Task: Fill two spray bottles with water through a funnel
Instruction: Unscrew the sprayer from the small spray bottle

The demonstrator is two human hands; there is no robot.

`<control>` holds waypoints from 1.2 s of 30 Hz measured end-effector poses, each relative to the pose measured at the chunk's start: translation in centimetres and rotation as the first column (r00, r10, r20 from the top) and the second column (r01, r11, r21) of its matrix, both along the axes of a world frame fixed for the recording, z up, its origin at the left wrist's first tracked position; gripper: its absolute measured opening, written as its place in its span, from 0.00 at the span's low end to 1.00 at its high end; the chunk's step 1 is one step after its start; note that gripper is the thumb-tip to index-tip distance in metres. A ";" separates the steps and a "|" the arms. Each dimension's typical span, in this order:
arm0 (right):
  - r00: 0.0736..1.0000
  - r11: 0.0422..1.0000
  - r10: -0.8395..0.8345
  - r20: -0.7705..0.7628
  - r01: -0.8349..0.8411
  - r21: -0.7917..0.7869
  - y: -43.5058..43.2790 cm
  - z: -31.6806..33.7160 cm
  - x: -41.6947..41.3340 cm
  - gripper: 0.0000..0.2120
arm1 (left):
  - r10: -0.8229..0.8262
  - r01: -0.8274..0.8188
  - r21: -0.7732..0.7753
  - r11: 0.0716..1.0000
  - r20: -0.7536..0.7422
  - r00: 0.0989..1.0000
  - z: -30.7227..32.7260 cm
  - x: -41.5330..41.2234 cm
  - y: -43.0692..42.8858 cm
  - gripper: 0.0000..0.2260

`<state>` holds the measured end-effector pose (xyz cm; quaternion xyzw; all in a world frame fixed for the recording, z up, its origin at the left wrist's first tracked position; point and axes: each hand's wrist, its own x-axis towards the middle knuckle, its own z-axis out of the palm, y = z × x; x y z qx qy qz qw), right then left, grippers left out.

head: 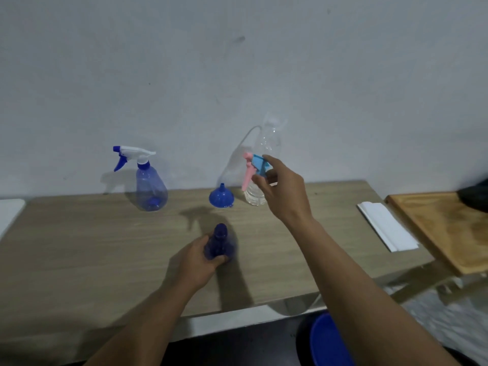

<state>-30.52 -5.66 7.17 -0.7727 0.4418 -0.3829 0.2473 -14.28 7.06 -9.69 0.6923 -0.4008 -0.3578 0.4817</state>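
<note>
My left hand (200,261) grips a small dark blue spray bottle (220,241) standing on the wooden table (92,247), its neck bare with no sprayer on it. My right hand (284,190) holds a pink and light blue spray head (254,167) up in the air, above and to the right of that bottle. A blue funnel (221,197) lies upside down on the table behind. A clear water bottle (264,165) stands just behind my right hand, partly hidden. At the back left stands a second spray bottle (150,184), translucent blue with a white and blue sprayer.
A white wall rises right behind the table. A white folded paper (386,225) lies at the table's right end, beside a wooden board (443,231). A blue bucket (328,342) sits on the floor below the front edge. A white object (9,215) lies at far left.
</note>
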 end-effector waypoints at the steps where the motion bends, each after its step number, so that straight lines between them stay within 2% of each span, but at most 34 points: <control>1: 0.999 1.000 -0.008 -0.046 0.009 0.028 -0.3 -0.5 -0.1 0.22 | -0.003 0.003 -0.016 1.000 -0.012 1.000 0.0 0.1 0.0 0.24; 6: 0.964 0.984 -0.030 -0.264 0.074 0.159 -1.3 -4.5 -0.6 0.22 | 0.009 -0.009 -0.048 0.999 -0.001 1.000 0.2 0.3 0.1 0.26; 10: 0.926 0.969 -0.009 -0.377 0.102 0.226 -1.3 -8.4 -0.6 0.20 | -0.004 0.006 -0.027 1.000 0.057 0.998 0.4 0.5 0.2 0.28; 18: 0.894 0.939 0.022 -0.447 0.136 0.317 -1.2 -13.9 -0.6 0.21 | 0.001 -0.003 0.013 1.000 0.189 0.982 1.2 0.3 0.6 0.26; 23: 0.892 0.937 0.042 -0.451 0.122 0.328 -0.9 -15.9 -0.8 0.23 | 0.010 -0.015 0.020 1.000 0.214 0.977 1.1 0.6 0.6 0.26; 29: 0.820 0.952 0.097 -0.563 0.088 0.292 -0.9 -16.8 -1.1 0.23 | 0.009 -0.015 0.023 1.000 0.243 0.970 0.4 1.0 0.7 0.26; 36: 0.820 0.957 0.112 -0.561 0.063 0.283 -0.2 -16.5 -1.3 0.25 | -0.009 -0.003 0.046 0.999 0.269 0.963 -0.9 1.4 0.5 0.30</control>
